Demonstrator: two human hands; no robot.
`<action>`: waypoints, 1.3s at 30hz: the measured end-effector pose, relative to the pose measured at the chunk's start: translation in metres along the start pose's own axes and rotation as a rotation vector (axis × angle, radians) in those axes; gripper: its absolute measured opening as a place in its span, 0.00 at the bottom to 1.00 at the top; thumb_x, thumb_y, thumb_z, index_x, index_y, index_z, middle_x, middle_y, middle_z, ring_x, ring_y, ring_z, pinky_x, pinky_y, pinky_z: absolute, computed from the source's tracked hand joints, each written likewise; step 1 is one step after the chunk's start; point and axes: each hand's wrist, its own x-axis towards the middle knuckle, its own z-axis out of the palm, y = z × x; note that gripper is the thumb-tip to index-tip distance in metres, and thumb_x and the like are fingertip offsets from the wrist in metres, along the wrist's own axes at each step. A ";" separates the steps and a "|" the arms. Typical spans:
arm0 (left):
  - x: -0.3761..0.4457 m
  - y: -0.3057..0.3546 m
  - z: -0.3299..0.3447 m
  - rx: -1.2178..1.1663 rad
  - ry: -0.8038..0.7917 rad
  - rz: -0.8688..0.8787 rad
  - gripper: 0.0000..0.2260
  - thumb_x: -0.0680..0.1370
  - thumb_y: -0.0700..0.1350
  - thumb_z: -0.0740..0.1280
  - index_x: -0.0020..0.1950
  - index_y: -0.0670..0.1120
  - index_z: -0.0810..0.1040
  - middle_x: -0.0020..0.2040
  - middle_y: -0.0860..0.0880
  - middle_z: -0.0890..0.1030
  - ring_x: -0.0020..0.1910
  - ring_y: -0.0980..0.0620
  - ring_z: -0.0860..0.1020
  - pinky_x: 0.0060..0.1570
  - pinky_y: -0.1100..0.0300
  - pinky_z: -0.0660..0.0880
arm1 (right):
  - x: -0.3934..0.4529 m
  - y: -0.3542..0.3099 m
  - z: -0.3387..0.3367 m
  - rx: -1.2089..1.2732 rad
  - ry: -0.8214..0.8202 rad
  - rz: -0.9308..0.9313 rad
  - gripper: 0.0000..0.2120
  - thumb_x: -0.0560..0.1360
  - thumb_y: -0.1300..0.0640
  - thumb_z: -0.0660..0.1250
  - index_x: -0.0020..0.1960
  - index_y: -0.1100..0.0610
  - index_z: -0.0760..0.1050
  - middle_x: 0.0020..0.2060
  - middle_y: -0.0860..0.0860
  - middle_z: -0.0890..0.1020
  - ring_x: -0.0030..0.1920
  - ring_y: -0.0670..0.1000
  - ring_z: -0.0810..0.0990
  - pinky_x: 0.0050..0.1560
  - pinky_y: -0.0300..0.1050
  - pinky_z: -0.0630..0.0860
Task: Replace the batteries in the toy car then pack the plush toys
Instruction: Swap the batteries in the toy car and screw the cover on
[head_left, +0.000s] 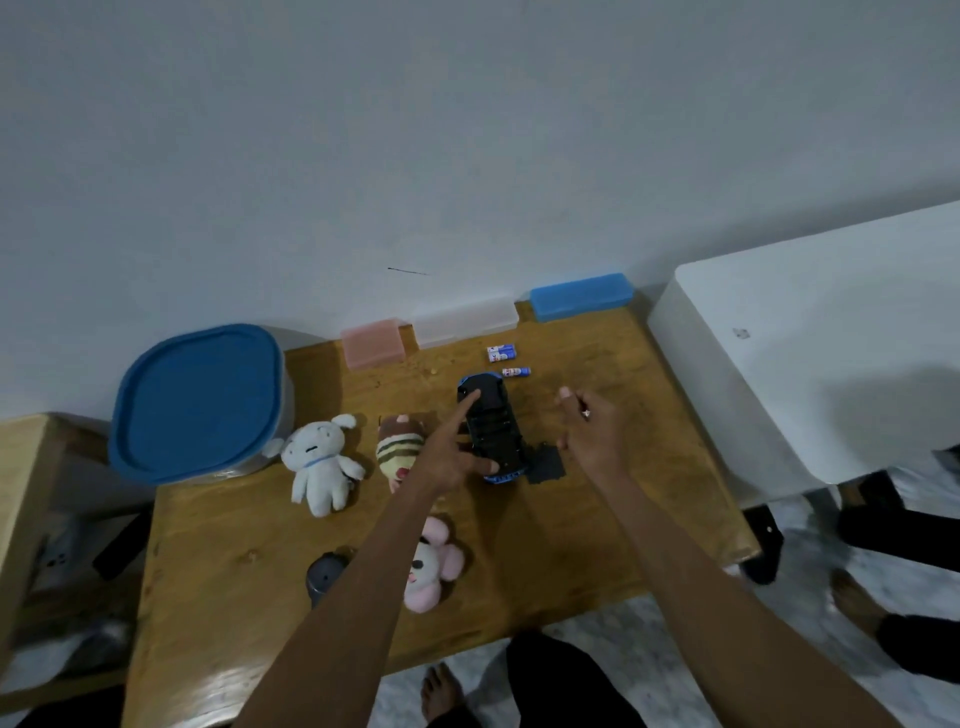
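The blue toy car lies upside down on the wooden table, its black underside up. My left hand rests on the car's left side, index finger stretched to its far end and thumb at its near end. My right hand hovers just right of the car, fingers loosely apart, holding nothing. A black battery cover lies beside the car's near right corner. Batteries lie beyond the car, a single one closer to it. Plush toys: white, striped brown, pink.
A large container with a blue lid stands at the table's left. Pink, clear and blue boxes line the wall. A dark cup sits near my left forearm. A white table stands to the right.
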 end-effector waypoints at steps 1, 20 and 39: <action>0.004 0.000 -0.001 0.009 0.002 -0.017 0.48 0.68 0.24 0.74 0.80 0.54 0.60 0.72 0.47 0.67 0.63 0.48 0.72 0.55 0.55 0.80 | 0.005 0.003 0.000 0.010 -0.009 0.012 0.15 0.83 0.52 0.63 0.47 0.63 0.78 0.33 0.55 0.79 0.28 0.50 0.78 0.24 0.33 0.71; 0.080 0.084 0.055 0.573 0.462 0.170 0.31 0.76 0.55 0.73 0.77 0.57 0.66 0.77 0.44 0.60 0.77 0.43 0.57 0.72 0.46 0.64 | 0.134 0.006 -0.014 -0.143 0.140 0.051 0.12 0.79 0.45 0.66 0.54 0.53 0.79 0.48 0.51 0.82 0.48 0.50 0.79 0.42 0.41 0.73; 0.263 0.065 0.127 0.471 0.656 0.215 0.29 0.77 0.41 0.71 0.76 0.55 0.69 0.77 0.43 0.61 0.77 0.44 0.61 0.72 0.47 0.70 | 0.267 0.080 -0.021 -0.576 -0.020 -0.300 0.24 0.81 0.45 0.63 0.76 0.40 0.64 0.60 0.56 0.82 0.57 0.58 0.81 0.56 0.51 0.77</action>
